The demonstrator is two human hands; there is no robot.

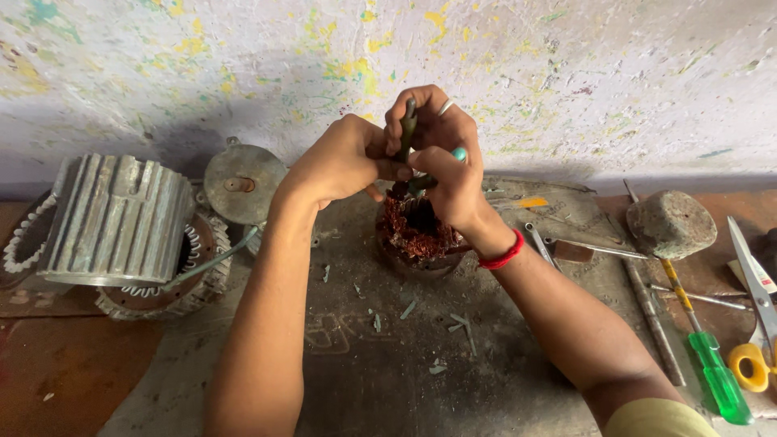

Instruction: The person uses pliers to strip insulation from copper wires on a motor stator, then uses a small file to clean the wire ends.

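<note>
1. Both hands meet at twelve o'clock, right above the copper-wound stator [418, 231] standing on the bench [364, 348].
2. The right hand [441, 158] is clenched around a slim dark tool [407, 129], long axis running near upright, twelve to six, its lower end dipping toward the stator's bore.
3. The left hand [340, 162] is closed too, fingers pinched in against the same tool at about three o'clock from its own knuckles; how much of the tool it carries I cannot tell.
4. The key relation: the stator lies straight below both hands, at six o'clock from the grip, with the right hand the nearer, its wrist almost brushing the windings.
5. Small grey scraps [409, 309] litter the bench at six o'clock of the stator.
6. Out at nine o'clock, a ribbed motor housing [117, 218] and a round end cover [243, 182].
7. At three o'clock, a stone-like lump [670, 223]; further out a green-handled screwdriver [716, 376] and scissors [757, 324], well apart from either hand.
</note>
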